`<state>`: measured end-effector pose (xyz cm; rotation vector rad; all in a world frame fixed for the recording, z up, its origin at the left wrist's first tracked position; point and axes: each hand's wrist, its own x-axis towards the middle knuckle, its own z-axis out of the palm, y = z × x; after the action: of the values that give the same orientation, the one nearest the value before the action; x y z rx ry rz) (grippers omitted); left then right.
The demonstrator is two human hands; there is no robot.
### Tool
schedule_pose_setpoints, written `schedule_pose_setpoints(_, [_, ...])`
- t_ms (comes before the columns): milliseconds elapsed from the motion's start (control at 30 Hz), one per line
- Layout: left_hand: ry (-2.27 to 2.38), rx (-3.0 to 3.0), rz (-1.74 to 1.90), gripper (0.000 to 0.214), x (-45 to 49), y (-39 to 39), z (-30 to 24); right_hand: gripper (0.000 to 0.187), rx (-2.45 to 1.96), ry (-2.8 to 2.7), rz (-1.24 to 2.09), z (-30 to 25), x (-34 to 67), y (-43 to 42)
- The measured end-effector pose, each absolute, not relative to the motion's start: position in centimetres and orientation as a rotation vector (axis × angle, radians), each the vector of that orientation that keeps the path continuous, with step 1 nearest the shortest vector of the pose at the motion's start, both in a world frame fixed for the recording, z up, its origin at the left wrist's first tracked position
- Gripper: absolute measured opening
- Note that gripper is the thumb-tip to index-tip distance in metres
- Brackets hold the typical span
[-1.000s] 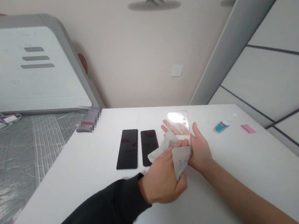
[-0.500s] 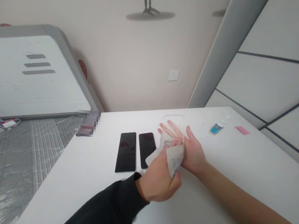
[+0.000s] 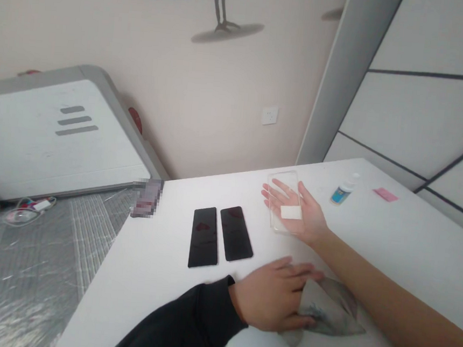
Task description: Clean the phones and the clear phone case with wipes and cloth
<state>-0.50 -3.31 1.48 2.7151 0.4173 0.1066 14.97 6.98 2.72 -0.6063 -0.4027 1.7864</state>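
My left hand, in a black sleeve, is palm down near the front edge of the table. A crumpled grey-white cloth with faint print lies between its thumb and fingers, slightly blurred. My right hand is turned palm up with its fingers spread. On it rests a clear phone case, through which the fingers show. A white rectangular patch appears over the case's lower part. Left of the case, two black-screened phones lie side by side, the second phone slightly angled.
A small bottle with a blue label and a pink slip lie on the right of the white table. A blurred-out object sits at the left edge. The wall, a socket and cabinet panels stand behind.
My left hand has moved with the cloth away from the case, down and right toward the table's front. The case on my right hand is now uncovered. The view has shifted slightly.
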Motion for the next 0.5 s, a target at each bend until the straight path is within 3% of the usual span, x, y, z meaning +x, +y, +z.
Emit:
schedule_pose_setpoints(167, [0.670, 2.692, 0.268, 0.093, -2.2, -2.0, 2.1, 0.045, -0.674, -0.424, 1.814, 2.1, 14.1, 6.5])
schedule_pose_setpoints(267, [0.889, 2.618, 0.323, 0.077, -2.8, -1.3, 3.7, 0.044, -0.689, -0.373, 1.802, 1.9, 14.0, 6.6])
schedule_pose_setpoints(367, [1.511, 2.517, 0.328, 0.048, -3.9, -0.6, 5.2, 0.043, -0.655, -0.334, 1.744, 1.8, 14.4, 6.9])
schedule_pose_setpoints(500, [2.080, 2.478, 0.063, 0.059, -5.4, -0.1, 5.4, 0.043, -0.592, -0.302, 1.719, 1.6, 14.9, 7.1])
